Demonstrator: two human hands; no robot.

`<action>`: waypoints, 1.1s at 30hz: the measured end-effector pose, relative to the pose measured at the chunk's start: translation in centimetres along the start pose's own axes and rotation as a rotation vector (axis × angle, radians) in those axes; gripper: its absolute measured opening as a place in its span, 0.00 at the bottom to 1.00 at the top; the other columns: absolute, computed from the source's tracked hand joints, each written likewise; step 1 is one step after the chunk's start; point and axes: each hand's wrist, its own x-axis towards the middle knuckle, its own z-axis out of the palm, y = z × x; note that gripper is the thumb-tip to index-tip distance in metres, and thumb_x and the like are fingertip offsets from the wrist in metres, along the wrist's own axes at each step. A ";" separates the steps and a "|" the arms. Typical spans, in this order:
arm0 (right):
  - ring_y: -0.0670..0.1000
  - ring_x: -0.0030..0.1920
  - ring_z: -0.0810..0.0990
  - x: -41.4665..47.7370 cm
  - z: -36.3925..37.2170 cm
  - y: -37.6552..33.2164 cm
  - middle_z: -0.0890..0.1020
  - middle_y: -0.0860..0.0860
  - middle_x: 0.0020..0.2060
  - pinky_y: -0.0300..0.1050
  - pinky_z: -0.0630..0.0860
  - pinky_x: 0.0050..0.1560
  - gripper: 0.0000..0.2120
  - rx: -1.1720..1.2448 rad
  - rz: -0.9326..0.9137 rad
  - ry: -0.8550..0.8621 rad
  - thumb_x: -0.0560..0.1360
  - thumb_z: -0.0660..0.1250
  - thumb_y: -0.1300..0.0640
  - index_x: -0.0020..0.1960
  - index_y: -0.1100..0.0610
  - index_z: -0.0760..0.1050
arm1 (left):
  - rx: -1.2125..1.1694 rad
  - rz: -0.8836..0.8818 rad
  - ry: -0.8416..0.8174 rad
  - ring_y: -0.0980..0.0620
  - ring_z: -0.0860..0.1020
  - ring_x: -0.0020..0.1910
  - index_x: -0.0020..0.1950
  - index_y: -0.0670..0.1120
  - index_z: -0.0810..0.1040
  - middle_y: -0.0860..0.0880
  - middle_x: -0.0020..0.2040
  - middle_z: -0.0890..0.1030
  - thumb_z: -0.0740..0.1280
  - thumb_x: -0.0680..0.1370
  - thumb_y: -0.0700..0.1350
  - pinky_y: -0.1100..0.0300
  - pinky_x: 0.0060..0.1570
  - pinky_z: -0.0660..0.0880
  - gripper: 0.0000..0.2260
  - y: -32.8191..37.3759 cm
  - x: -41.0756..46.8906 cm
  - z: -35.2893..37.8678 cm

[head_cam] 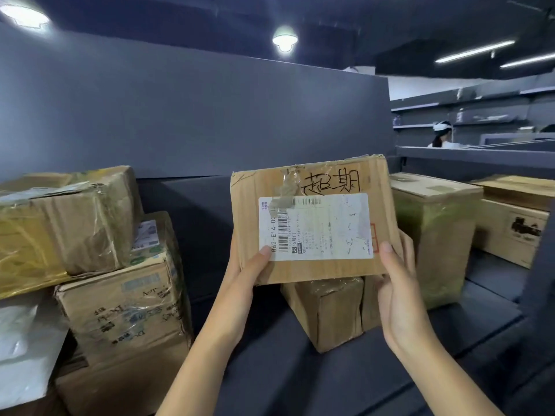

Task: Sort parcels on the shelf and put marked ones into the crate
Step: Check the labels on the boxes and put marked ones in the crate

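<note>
I hold a brown cardboard parcel (312, 271) up in front of me above the dark shelf (270, 370). Its face carries a white shipping label with a barcode and black handwritten characters near the top edge. My left hand (246, 277) grips its lower left corner, thumb on the label. My right hand (396, 283) grips the lower right corner. Below it a small taped parcel (327, 313) stands on the shelf. No crate is in view.
Stacked taped parcels (69, 223) and a written-on box (126, 313) fill the left side, with a white bag (21, 349) at the far left. A green-tinted wrapped box (435, 235) and a printed carton (510, 229) stand right. Another person (441, 136) works far behind.
</note>
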 end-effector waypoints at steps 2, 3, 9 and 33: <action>0.43 0.60 0.77 -0.7 0.0 0.1 0.80 0.41 0.58 0.42 0.73 0.59 0.37 -0.037 0.007 -0.009 0.57 0.70 0.27 0.62 0.39 0.70 | -0.014 0.000 -0.006 0.55 0.73 0.67 0.72 0.55 0.65 0.55 0.66 0.76 0.67 0.69 0.56 0.53 0.69 0.65 0.31 -0.2 -0.2 -0.1; 0.43 0.61 0.77 -1.1 -0.1 0.1 0.80 0.41 0.59 0.40 0.73 0.60 0.37 -0.052 0.011 -0.013 0.57 0.70 0.27 0.63 0.38 0.69 | -0.027 -0.002 -0.005 0.55 0.74 0.66 0.72 0.55 0.66 0.54 0.66 0.77 0.67 0.69 0.55 0.54 0.68 0.65 0.31 -0.4 -0.4 -0.1; 0.44 0.66 0.73 -3.8 -1.3 0.6 0.78 0.41 0.62 0.53 0.63 0.71 0.36 -0.108 0.072 0.012 0.61 0.69 0.28 0.66 0.39 0.68 | -0.055 -0.033 -0.032 0.57 0.73 0.66 0.71 0.54 0.67 0.56 0.66 0.77 0.66 0.69 0.55 0.55 0.68 0.64 0.30 -1.8 -1.9 0.2; 0.44 0.47 0.84 -38.2 -31.4 -10.6 0.83 0.49 0.52 0.41 0.79 0.41 0.13 -0.336 0.487 0.983 0.77 0.63 0.52 0.61 0.49 0.70 | -0.095 -0.662 -0.828 0.66 0.70 0.66 0.70 0.64 0.64 0.65 0.66 0.74 0.65 0.77 0.54 0.55 0.72 0.62 0.23 -14.7 -26.1 30.1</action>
